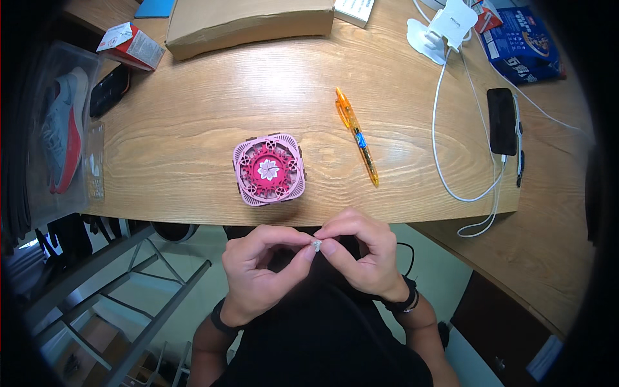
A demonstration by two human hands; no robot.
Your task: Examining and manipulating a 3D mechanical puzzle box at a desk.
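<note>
Both forearms come up from the lower edge, elbows apart, with a dark band on each wrist. The left hand [267, 267] and right hand [364, 255] meet in front of the dark-clothed body, just off the near edge of the worktop [187, 187]. Each thumb and forefinger is bent inward to a pinch, tips almost touching. The grip of both hands is on a small whitish piece [316, 246], held between the fingertips; it is too small to make out clearly.

Beyond the hands, a pink box [269, 184] with cut-out patterns and a pale flower on top sits near the edge. To its right lies an orange pen [349, 116], slanted, with a blue printed patch on its barrel. Further right is a dark-screened phone [502, 122] with a white cable plugged in.

At the far side, printing shows on a red-and-white carton [132, 46], a white box [354, 9] and a blue bag [521, 45] with large pale characters; a white stand [454, 24] bears a small mark. A brown cardboard box [251, 26] lies between the cartons.
</note>
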